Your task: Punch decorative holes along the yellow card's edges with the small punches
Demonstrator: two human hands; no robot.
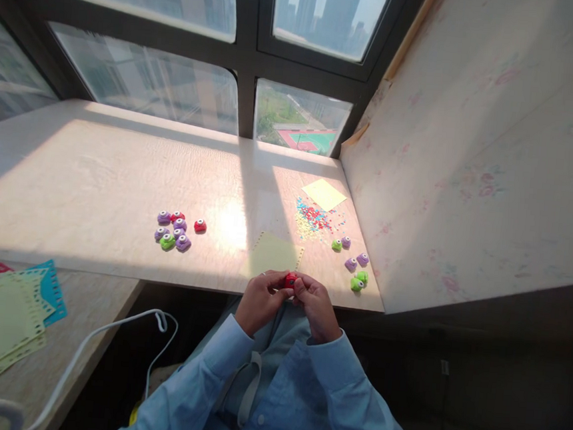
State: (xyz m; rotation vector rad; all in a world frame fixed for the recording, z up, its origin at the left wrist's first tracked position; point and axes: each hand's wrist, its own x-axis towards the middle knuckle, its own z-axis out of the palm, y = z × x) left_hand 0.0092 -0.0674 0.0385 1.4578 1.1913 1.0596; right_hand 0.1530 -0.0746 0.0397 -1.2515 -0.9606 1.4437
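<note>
A small red craft paper punch [291, 280] sits between my two hands at the sill's front edge. My left hand [263, 298] pinches it from the left, thumb and fingers closed. From the other side my right hand [317, 305] grips it, its thumb against the punch. Fingers cover much of it. Just beyond lies a pale yellow sheet [275, 255] with small holes along its edges. To the left stands a cluster of purple, green and red punches [167, 241], with one red punch [200, 225] slightly apart. More green and purple punches [357, 284] stand on the right.
Blue, red and yellow paper confetti [312, 218] lies beside a plain yellow sheet [324, 194] at the back right. Punched sheets [1, 324] are stacked on the lower left table, near a white cable [101, 326]. Windows and a papered wall [472, 157] bound the sill.
</note>
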